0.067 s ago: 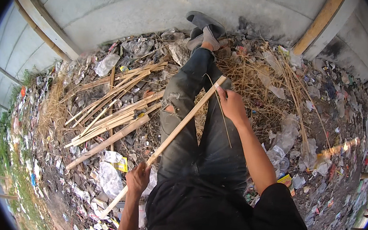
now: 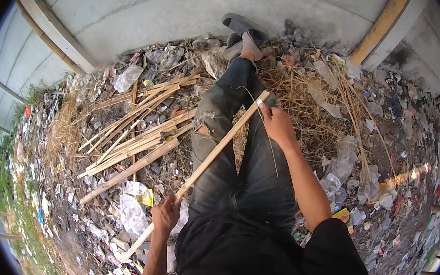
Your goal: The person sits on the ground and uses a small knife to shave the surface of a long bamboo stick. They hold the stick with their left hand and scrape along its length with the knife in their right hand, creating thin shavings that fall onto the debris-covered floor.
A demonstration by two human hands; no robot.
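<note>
A long pale split-bamboo strip (image 2: 220, 146) lies slantwise over my outstretched legs, from beside my left hip up to my knees. My left hand (image 2: 165, 213) is closed around its lower part. Near the upper end, my right hand (image 2: 278, 126) pinches the strip between thumb and fingers. A thin curved sliver (image 2: 272, 152) passes by the right fingers and trails over my trousers; whether it is attached to the strip, I cannot tell.
Several split strips (image 2: 143, 142) lie piled to the left, beside a thicker round-looking piece (image 2: 129, 171). Dry straw (image 2: 309, 95) and plastic litter (image 2: 341, 168) cover the ground. A grey panel wall (image 2: 189, 15) stands beyond my feet, with a wooden post (image 2: 381, 28).
The thin sliver's upper tip has shifted slightly left. Both hands keep their hold on the strip, almost unmoved.
</note>
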